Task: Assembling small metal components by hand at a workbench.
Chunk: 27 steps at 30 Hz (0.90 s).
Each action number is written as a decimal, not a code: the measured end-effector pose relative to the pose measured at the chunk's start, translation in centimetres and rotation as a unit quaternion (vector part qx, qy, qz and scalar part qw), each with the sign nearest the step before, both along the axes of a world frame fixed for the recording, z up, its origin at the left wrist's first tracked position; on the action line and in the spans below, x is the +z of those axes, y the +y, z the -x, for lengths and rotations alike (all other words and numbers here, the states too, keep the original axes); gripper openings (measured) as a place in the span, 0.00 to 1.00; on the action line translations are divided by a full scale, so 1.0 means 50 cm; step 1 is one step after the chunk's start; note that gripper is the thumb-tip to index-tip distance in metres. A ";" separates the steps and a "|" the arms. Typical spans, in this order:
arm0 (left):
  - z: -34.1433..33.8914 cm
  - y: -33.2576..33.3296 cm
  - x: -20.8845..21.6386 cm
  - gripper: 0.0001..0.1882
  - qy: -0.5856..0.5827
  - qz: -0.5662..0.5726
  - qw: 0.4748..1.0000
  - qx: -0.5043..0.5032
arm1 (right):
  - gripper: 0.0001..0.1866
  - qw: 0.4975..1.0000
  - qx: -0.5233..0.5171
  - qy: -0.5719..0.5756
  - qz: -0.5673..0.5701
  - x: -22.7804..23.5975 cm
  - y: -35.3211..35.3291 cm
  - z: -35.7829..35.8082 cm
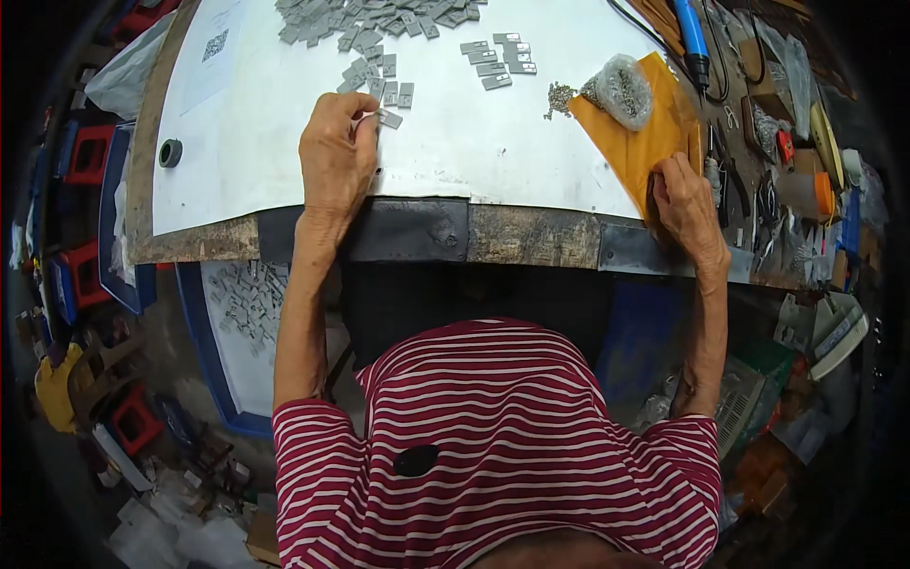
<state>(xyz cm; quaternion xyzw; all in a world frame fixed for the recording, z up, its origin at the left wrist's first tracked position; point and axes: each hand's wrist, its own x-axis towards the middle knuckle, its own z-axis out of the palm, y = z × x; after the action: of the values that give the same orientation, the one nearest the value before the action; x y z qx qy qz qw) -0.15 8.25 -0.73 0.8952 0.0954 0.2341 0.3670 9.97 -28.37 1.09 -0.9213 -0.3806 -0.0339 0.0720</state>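
Lying at nine o'clock from the left hand (338, 142), a dark ring (169, 153) on the white work surface (474, 166). At seven o'clock, below bench level, a blue tray (202, 337) with many small metal parts (248, 299) in it.

Left hand: over the near part of the surface, back of hand up, thumb and forefinger close together beside a flat grey piece (390, 119) at two o'clock. Piece lies slantwise at the fingertips; cannot tell whether it is pinched or only touched. Loose grey pieces (390, 65) at one o'clock; past them, at the far edge, a broad jumbled pile (389, 17) of the same kind. At two o'clock, farther off, two short columns of grey pieces (498, 62), side by side.

Small metal bits (559, 98) heaped at ten o'clock from the right hand (687, 204); at eleven, a clear plastic bag (621, 92) on an orange-yellow envelope (664, 104).

Right hand: fingers curled together at the envelope's right edge; cannot tell whether they clasp anything. Blue-handled tool (692, 38) at twelve o'clock, hand tools (737, 190) at three.
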 end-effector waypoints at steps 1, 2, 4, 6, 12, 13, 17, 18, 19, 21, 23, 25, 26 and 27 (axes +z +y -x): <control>-0.002 0.001 -0.001 0.07 0.006 -0.013 1.000 -0.005 | 0.06 1.000 0.001 0.000 0.001 0.001 0.001 0.000; -0.002 0.001 -0.001 0.07 0.013 -0.025 1.000 -0.009 | 0.06 1.000 0.002 -0.004 0.002 0.001 0.002 0.000; -0.004 -0.005 -0.003 0.08 0.018 -0.035 0.999 -0.025 | 0.06 1.000 0.002 -0.007 0.006 0.001 0.000 0.000; -0.009 -0.012 -0.007 0.08 0.021 -0.041 0.998 -0.048 | 0.06 1.000 0.004 -0.006 -0.008 0.005 -0.004 0.002; -0.002 -0.006 -0.007 0.11 0.005 -0.048 0.995 -0.084 | 0.06 0.998 0.004 -0.044 -0.036 -0.014 -0.007 -0.003; 0.000 -0.009 -0.001 0.12 0.010 -0.058 0.995 -0.081 | 0.07 0.997 0.007 -0.047 -0.054 -0.019 -0.007 -0.005; -0.003 -0.020 0.001 0.12 0.031 -0.067 0.993 -0.091 | 0.06 0.996 -0.004 -0.044 -0.079 -0.019 -0.013 0.000; -0.001 -0.020 0.003 0.12 0.029 -0.080 0.992 -0.095 | 0.05 0.994 0.001 -0.032 -0.105 -0.017 -0.013 0.000; 0.000 -0.020 0.006 0.11 0.027 -0.091 0.989 -0.111 | 0.05 0.993 0.000 -0.023 -0.114 -0.018 -0.016 0.000; -0.003 -0.019 0.007 0.10 0.026 -0.098 0.988 -0.119 | 0.05 0.992 -0.002 -0.008 -0.126 -0.014 -0.022 -0.001; -0.007 -0.018 0.002 0.10 0.025 -0.104 0.986 -0.129 | 0.05 0.991 -0.005 0.007 -0.137 -0.012 -0.029 0.000; -0.006 -0.016 0.001 0.10 0.037 -0.083 0.987 -0.131 | 0.04 0.987 -0.020 0.055 -0.151 -0.010 -0.032 -0.001; -0.005 -0.018 0.002 0.10 0.037 -0.083 0.987 -0.132 | 0.04 0.987 -0.021 0.055 -0.151 -0.010 -0.033 0.000; -0.003 -0.020 0.002 0.09 0.034 -0.068 0.989 -0.126 | 0.04 0.981 -0.044 0.077 -0.174 -0.009 -0.033 0.001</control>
<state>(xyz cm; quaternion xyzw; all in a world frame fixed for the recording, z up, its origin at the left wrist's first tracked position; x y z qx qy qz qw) 0.03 7.25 -0.63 0.9303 -0.0214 0.1614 0.3287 9.91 -30.03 0.66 -0.9103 -0.3215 -0.0314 0.2589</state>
